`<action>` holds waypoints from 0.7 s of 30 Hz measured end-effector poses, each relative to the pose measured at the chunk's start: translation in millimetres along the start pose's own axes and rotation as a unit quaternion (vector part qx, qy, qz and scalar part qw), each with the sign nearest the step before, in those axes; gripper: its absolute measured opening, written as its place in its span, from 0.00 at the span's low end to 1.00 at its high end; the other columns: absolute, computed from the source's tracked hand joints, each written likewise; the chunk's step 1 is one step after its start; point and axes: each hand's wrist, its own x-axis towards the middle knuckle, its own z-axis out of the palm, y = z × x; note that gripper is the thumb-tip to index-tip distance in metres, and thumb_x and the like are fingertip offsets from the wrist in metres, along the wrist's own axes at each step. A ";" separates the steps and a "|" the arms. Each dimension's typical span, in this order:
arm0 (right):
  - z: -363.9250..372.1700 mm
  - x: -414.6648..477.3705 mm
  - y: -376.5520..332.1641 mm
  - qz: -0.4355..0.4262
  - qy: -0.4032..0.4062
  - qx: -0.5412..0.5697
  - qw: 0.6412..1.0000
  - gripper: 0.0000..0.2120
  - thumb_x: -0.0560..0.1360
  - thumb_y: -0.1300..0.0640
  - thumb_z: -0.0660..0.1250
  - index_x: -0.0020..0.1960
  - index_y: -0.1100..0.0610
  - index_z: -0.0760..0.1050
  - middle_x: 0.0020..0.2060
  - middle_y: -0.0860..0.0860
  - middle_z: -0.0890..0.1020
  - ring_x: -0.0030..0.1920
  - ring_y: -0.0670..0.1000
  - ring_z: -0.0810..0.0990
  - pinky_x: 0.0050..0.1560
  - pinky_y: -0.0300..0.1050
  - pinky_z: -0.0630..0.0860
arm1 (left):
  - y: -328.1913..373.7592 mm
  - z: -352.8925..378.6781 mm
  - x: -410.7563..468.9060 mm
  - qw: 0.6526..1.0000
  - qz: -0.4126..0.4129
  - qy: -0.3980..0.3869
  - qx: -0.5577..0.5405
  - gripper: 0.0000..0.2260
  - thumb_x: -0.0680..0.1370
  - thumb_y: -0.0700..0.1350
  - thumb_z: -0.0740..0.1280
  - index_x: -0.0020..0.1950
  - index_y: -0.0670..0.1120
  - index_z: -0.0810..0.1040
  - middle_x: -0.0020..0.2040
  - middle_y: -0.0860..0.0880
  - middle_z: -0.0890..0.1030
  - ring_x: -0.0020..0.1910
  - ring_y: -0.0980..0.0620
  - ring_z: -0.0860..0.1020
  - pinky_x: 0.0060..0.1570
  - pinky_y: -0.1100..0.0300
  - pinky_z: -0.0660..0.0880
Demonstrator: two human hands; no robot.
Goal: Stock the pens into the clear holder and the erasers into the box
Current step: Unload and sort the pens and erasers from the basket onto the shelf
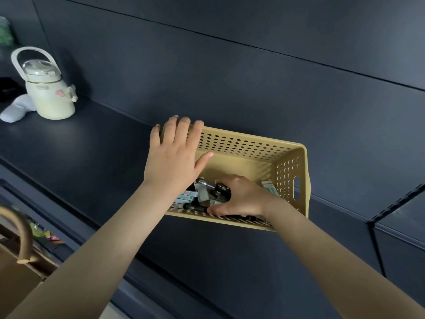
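A yellow perforated basket point(292, 171) stands on the dark shelf point(96, 143). Inside it lie black pens point(210, 185) and several boxed erasers point(187, 196) in white and green sleeves. My left hand point(173, 155) rests flat over the basket's left rim, fingers straight. Reaching down into the basket, my right hand point(239, 195) has its fingers curled around the dark pens in the pile. Another eraser point(269, 185) lies near the basket's right wall. No clear holder or box is in view.
A cream kettle-shaped jug point(49, 88) with a handle stands at the shelf's far left, a white cloth-like item point(15, 110) beside it. A brown paper bag with a handle point(16, 254) sits at the lower left. The dark back panel rises behind the basket.
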 end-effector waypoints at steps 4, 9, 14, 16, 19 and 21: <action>-1.2 -0.7 2.4 -0.010 -0.010 -0.004 1.000 0.39 0.69 0.37 0.71 0.75 0.51 0.64 0.71 0.47 0.69 0.69 0.50 0.68 0.66 0.45 0.69 | -0.1 1.3 -0.2 1.000 -0.001 0.007 0.002 0.30 0.80 0.64 0.51 0.74 0.45 0.61 0.69 0.41 0.69 0.71 0.40 0.65 0.66 0.40 0.64; -7.1 -2.1 2.9 -0.014 -0.031 0.009 0.999 0.34 0.71 0.40 0.71 0.73 0.45 0.64 0.67 0.48 0.72 0.62 0.50 0.74 0.60 0.45 0.73 | -0.1 2.9 2.7 1.000 0.003 0.008 0.003 0.29 0.80 0.64 0.52 0.73 0.45 0.62 0.69 0.42 0.69 0.70 0.40 0.66 0.65 0.40 0.65; -7.7 -1.1 7.2 -0.031 -0.044 0.028 0.998 0.29 0.74 0.45 0.69 0.73 0.43 0.63 0.60 0.45 0.75 0.54 0.45 0.77 0.55 0.39 0.76 | -0.7 4.6 5.1 1.000 0.004 0.002 0.002 0.30 0.80 0.64 0.51 0.73 0.45 0.62 0.69 0.42 0.70 0.70 0.40 0.66 0.65 0.40 0.65; -5.8 -1.2 8.3 -0.039 -0.025 0.031 0.998 0.30 0.76 0.47 0.67 0.75 0.45 0.61 0.64 0.47 0.75 0.60 0.46 0.76 0.54 0.34 0.71 | -0.6 4.5 4.2 1.000 0.001 0.004 0.002 0.30 0.80 0.64 0.51 0.73 0.45 0.62 0.69 0.41 0.69 0.70 0.40 0.66 0.65 0.40 0.65; -5.2 0.3 9.5 -0.044 -0.004 0.045 0.998 0.27 0.79 0.49 0.64 0.76 0.47 0.61 0.65 0.51 0.77 0.53 0.46 0.78 0.51 0.37 0.69 | -0.4 4.0 2.5 1.000 -0.003 0.008 0.003 0.30 0.80 0.64 0.53 0.73 0.44 0.62 0.69 0.41 0.69 0.70 0.39 0.65 0.65 0.40 0.65; -4.3 2.3 10.2 -0.048 0.010 0.055 0.997 0.25 0.80 0.49 0.63 0.75 0.46 0.62 0.54 0.51 0.81 0.35 0.43 0.77 0.40 0.38 0.70 | -0.2 3.2 2.1 1.000 -0.004 0.009 0.002 0.30 0.80 0.64 0.53 0.73 0.44 0.62 0.69 0.41 0.69 0.70 0.39 0.65 0.64 0.40 0.65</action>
